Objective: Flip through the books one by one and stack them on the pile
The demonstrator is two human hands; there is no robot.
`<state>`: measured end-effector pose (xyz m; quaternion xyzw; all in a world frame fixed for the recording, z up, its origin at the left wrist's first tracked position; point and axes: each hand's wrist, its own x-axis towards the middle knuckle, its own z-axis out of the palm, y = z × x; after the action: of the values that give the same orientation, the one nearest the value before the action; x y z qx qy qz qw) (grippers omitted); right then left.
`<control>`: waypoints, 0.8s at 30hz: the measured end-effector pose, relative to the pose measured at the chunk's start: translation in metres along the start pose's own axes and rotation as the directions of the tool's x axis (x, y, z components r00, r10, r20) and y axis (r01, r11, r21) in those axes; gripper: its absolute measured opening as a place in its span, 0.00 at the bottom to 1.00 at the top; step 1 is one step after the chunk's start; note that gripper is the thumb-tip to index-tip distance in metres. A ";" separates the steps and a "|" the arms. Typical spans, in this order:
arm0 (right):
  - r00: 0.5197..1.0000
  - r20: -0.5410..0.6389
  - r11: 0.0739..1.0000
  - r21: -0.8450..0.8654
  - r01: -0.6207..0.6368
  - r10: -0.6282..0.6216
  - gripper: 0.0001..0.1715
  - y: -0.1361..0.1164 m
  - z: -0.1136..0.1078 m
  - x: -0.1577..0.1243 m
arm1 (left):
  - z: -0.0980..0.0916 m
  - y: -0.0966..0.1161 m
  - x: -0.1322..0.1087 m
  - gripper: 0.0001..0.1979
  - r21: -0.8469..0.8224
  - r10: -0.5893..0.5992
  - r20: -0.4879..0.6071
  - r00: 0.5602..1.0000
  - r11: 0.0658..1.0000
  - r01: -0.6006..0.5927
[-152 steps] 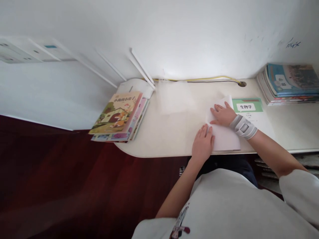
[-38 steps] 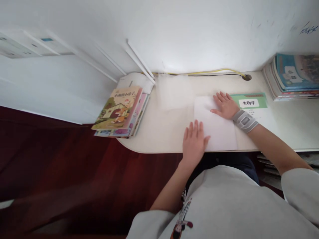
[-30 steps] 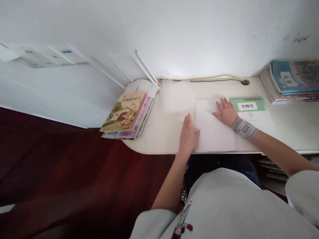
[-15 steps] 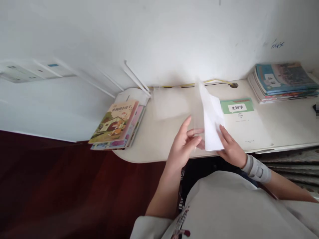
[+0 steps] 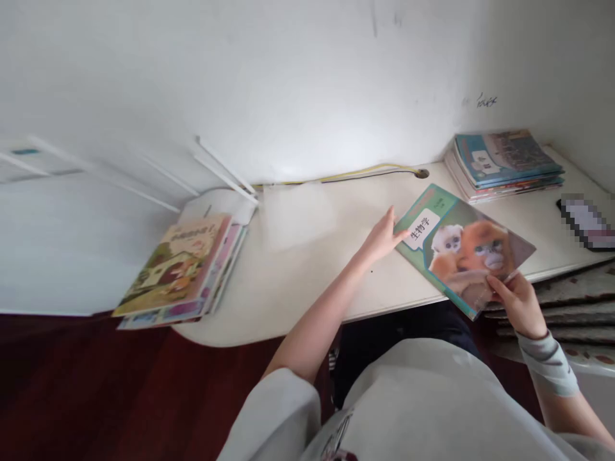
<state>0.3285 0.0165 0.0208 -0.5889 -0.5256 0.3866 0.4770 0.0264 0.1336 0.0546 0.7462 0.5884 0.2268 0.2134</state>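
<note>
A biology textbook (image 5: 444, 234) with a green border and two orange-furred monkeys on its glossy front cover is held tilted at the desk's front edge. My left hand (image 5: 384, 238) grips its upper left edge, thumb on the cover. At the lower right corner, my right hand (image 5: 519, 304) pinches the book with the thumb on top; the fingers beneath are partly hidden. Clear film seems to show along that right edge. To the left, a translucent plastic sheet (image 5: 298, 216) lies flat on the white desk (image 5: 283, 291).
Picture books (image 5: 177, 266) are stacked at the desk's left end, by a white rack (image 5: 225, 173). A stack of textbooks (image 5: 504, 160) stands at the back right, with a phone (image 5: 589, 221) nearer. A yellow cable (image 5: 346, 174) runs along the wall to a desk hole (image 5: 421, 173).
The white leaf and clear film between my hands have been turned over; the textbook now shows its monkey cover. Both hands have moved right and hold the book at opposite edges. The view has shifted.
</note>
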 end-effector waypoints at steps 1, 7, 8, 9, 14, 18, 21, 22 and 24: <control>0.994 -0.102 0.994 -0.105 0.022 -0.032 0.34 0.003 -0.008 0.003 | 0.004 0.000 0.004 0.38 0.034 -0.006 0.056 0.998 0.999 0.004; 0.889 -0.143 0.633 -0.751 0.188 -0.434 0.45 0.021 -0.021 0.018 | 0.014 0.018 0.015 0.33 0.249 -0.067 0.022 0.997 0.967 0.060; 0.890 -0.091 0.574 -0.792 0.208 -0.447 0.43 0.023 -0.018 0.022 | 0.012 0.018 0.016 0.31 0.270 -0.076 0.019 0.997 0.960 0.068; 0.891 -0.049 0.529 -0.819 0.223 -0.452 0.41 0.024 -0.015 0.026 | 0.009 0.017 0.014 0.30 0.290 -0.091 0.020 0.996 0.954 0.082; 0.886 0.136 0.478 -0.800 0.362 -0.444 0.37 0.024 0.009 0.062 | -0.020 -0.010 -0.019 0.16 0.318 -0.211 0.088 0.974 0.932 0.173; 0.827 0.369 0.537 -0.633 0.558 -0.425 0.40 0.014 0.037 0.105 | -0.045 -0.045 -0.050 0.12 0.133 -0.312 0.134 0.941 0.946 0.295; 0.782 0.495 0.617 -0.495 0.612 -0.378 0.43 0.005 0.058 0.139 | -0.055 -0.067 -0.055 0.15 -0.093 -0.395 0.073 0.916 0.912 0.400; 0.781 0.507 0.641 -0.471 0.605 -0.364 0.42 0.003 0.064 0.149 | -0.057 -0.072 -0.053 0.16 -0.146 -0.415 0.050 0.908 0.897 0.418; 0.796 0.492 0.678 -0.452 0.580 -0.354 0.38 -0.002 0.073 0.163 | -0.060 -0.079 -0.046 0.18 -0.214 -0.436 0.008 0.900 0.878 0.428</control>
<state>0.2821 0.1892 0.0118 -0.4655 -0.8313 0.1712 0.2511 -0.0806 0.1094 0.0528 0.5647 0.7166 0.2495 0.3245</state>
